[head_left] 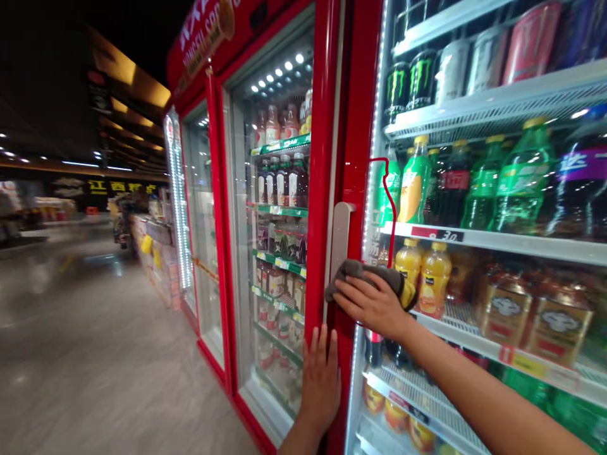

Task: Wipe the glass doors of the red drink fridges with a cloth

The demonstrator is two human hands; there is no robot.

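A dark grey cloth with a yellow patch is pressed under my right hand, against the red door frame just below a pale vertical handle. The fingers of that hand lie over the cloth and point left. Lower down, my left hand rests with its fingers pointing up on the red frame of the neighbouring cooler door. It holds nothing, and its fingers are slightly apart.
Shelves of bottles and cans stand behind the right glass door. More red coolers with drinks run off to the left. A grey floor and a counter with yellow items lie farther left.
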